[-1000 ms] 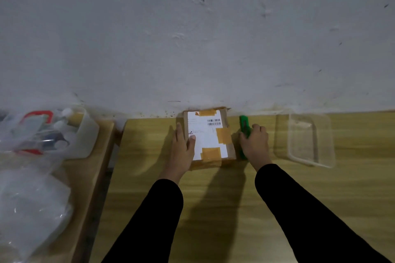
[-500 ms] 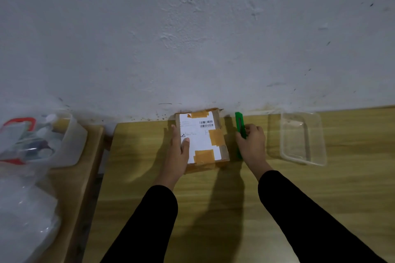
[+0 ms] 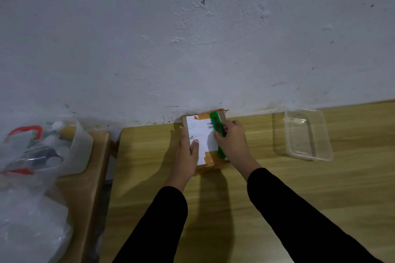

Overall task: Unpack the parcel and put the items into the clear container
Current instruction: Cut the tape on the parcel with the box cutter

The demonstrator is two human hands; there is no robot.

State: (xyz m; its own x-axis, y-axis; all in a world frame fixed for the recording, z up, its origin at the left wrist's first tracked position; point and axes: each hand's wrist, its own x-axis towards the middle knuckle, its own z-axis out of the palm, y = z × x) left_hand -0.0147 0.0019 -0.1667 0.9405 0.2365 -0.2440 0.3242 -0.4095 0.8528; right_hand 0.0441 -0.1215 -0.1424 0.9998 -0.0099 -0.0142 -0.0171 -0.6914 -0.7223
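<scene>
A small cardboard parcel with a white shipping label and tan tape lies on the wooden table, against the wall. My left hand rests flat along the parcel's left side, thumb on the label. My right hand grips a green utility knife, held over the parcel's right half with its tip pointing toward the wall. The clear container stands empty to the right of the parcel.
A second, lower wooden surface sits at the left with a gap between it and the table. On it stand a translucent tub of bottles and clutter and crumpled plastic bags. A white wall closes off the back.
My right hand has lifted the green knife from the table beside the parcel and brought it left, over the parcel's top. My left hand stays on the parcel.
</scene>
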